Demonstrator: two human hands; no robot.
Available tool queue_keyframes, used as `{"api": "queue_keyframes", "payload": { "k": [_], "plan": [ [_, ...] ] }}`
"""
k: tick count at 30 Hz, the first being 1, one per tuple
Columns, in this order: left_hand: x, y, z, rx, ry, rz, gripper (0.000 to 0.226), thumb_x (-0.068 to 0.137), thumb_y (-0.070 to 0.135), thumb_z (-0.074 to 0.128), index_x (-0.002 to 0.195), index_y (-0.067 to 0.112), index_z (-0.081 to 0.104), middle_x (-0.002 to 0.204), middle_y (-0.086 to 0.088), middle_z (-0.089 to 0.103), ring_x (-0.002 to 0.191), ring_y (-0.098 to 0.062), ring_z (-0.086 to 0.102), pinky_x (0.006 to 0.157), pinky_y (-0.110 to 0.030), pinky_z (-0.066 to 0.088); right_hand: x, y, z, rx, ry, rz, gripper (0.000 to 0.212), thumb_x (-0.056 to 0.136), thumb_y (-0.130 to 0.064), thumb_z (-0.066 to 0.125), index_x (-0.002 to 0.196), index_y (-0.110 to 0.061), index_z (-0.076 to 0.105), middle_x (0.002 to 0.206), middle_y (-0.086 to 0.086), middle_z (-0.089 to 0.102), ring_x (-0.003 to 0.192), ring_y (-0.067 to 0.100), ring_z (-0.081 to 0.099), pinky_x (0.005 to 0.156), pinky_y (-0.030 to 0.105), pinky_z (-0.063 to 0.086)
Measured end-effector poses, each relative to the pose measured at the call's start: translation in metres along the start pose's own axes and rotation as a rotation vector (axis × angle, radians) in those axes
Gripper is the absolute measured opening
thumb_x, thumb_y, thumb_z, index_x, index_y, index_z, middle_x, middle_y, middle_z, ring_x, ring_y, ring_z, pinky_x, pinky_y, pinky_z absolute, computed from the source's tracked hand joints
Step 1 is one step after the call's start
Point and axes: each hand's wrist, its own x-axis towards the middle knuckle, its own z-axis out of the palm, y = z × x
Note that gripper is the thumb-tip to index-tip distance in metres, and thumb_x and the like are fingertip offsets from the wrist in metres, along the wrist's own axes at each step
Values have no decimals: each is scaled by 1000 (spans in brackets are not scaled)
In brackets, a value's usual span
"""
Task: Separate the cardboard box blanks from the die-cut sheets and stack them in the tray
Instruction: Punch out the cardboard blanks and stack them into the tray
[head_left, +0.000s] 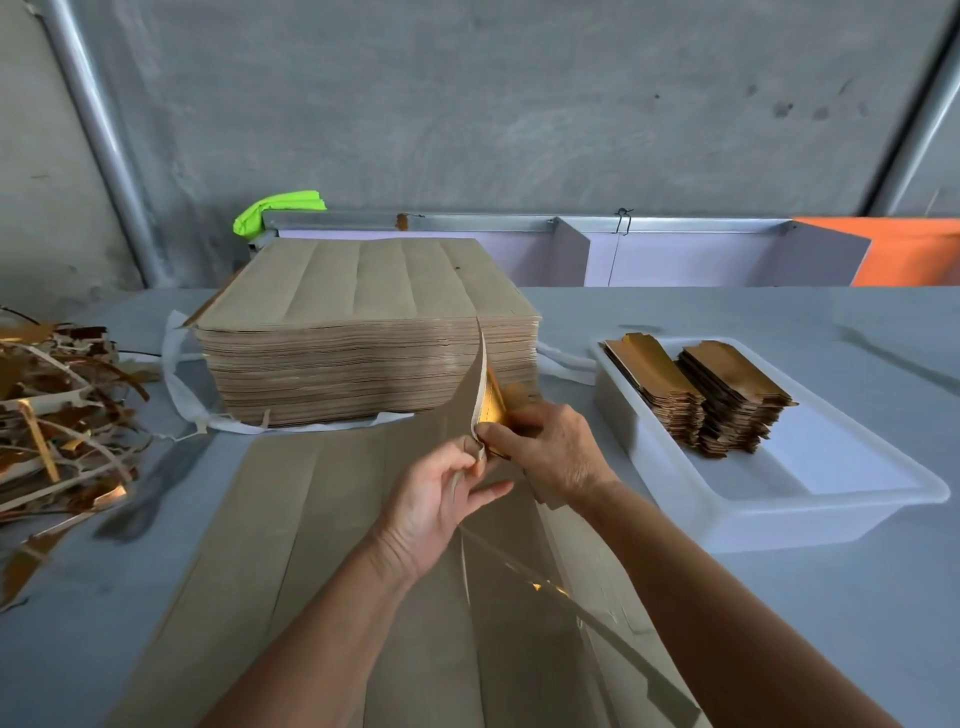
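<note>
Hands: L (447, 499) pinches sheet (322, 545) edge, R (550, 452) grips gold blank (493, 405); no legible writing.

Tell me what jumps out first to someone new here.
Both hands, the left hand and right hand, pinch a strip lifting off the cardboard sheet at centre. Behind it sits a tall stack of sheets. Cut blanks fill the white tray on the right; scraps pile on the left.
</note>
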Motion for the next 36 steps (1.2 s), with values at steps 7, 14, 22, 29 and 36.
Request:
{"api": "queue_keyframes", "payload": {
  "k": [7,14,22,29,36],
  "plan": [
    [11,5,8,45,259,120,20,92,8,54,107,-5,55,103,-21,68,93,-28,69,76,-39,57,3,-7,8,-146,41,-73,25,87,-33,61,88,-10,72,76,4,70,71,15,67,70,32,58],
    [14,17,6,149,340,144,9,88,-1,58,87,3,66,86,-13,72,77,-22,71,61,-27,58,2,-3,5,75,50,-2,24,84,-37,67,99,-20,74,83,-7,71,75,7,66,65,19,54],
    [14,15,5,651,241,263,18,83,-11,61,93,1,70,61,3,67,47,-5,55,49,-16,45,2,5,-3,132,84,31,12,87,-32,63,87,-28,75,71,-16,68,70,0,65,61,10,47],
    [10,22,15,603,61,126,35,91,-3,54,86,26,73,79,-4,70,68,-8,62,61,-20,49,8,-10,-12,171,103,32,46,85,-42,65,60,-5,59,54,5,56,50,11,50,49,22,41],
    [7,18,24,378,195,59,12,90,8,59,83,11,68,58,3,54,45,-3,37,38,-13,21,6,-14,-14,391,30,112,54,93,-40,55,70,9,56,63,16,55,60,22,48,61,33,42]
  ]
}}
